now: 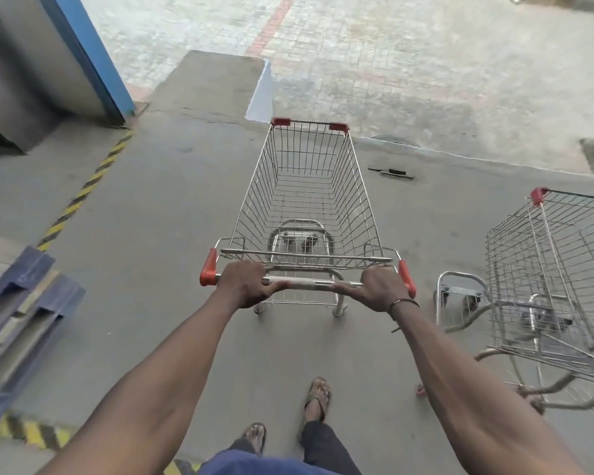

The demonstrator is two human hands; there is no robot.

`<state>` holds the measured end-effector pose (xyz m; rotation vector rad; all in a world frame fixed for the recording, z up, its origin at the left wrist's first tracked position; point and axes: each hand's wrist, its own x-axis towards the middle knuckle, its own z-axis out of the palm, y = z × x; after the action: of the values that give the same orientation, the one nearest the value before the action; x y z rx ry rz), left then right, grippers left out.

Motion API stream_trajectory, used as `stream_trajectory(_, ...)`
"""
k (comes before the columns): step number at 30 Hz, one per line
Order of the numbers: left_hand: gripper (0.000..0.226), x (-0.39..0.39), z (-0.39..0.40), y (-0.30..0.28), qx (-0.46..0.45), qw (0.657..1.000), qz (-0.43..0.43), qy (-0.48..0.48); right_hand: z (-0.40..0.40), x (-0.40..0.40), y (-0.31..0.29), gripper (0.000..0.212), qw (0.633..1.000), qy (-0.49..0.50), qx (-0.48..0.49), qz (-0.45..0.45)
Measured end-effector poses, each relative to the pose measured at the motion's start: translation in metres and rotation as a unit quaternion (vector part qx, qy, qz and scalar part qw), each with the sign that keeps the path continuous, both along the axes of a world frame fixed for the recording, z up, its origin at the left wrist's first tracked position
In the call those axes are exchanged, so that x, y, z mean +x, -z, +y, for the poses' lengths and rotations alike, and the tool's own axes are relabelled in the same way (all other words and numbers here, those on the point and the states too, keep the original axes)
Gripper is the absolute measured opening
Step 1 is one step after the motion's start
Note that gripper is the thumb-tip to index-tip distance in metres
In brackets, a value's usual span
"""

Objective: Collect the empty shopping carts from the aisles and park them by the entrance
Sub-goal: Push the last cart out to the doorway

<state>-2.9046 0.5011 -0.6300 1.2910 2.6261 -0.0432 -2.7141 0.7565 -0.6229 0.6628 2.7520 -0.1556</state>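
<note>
Both hands (311, 286) grip empty cart (306, 186) handle; second cart (556, 286) right, blurred.

Soft even daylight; edges blurred and bowed.

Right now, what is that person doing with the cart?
A person grips the handle of an empty shopping cart with both hands, left hand and right hand, on a concrete floor. Another empty cart stands to the right. A ramp leads ahead to the paved yard.
</note>
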Motion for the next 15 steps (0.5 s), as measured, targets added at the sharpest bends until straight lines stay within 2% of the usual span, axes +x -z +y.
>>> stream_trajectory(3, 0.114, 0.022, -0.031, 0.011, 0.006, 1.0, 0.008, -0.012, -0.023, 0.018, 0.004, 0.097, 1.0, -0.001, 0.014, -0.007)
stream_trajectory(6, 0.108, 0.041, -0.063, 0.024, -0.003, 1.0, 0.005, -0.012, -0.05, 0.037, 0.014, 0.104, 1.0, -0.002, 0.02, -0.002)
stream_trajectory(9, 0.114, 0.06, -0.094, 0.031, -0.006, 1.0, 0.01, -0.013, -0.078, 0.058, 0.018, 0.11, 1.0, 0.007, 0.027, 0.004)
stream_trajectory(15, 0.112, 0.104, -0.144, 0.022, -0.021, 1.0, -0.003, -0.011, -0.132, 0.102, 0.007, 0.105, 0.999, 0.011, 0.033, -0.001)
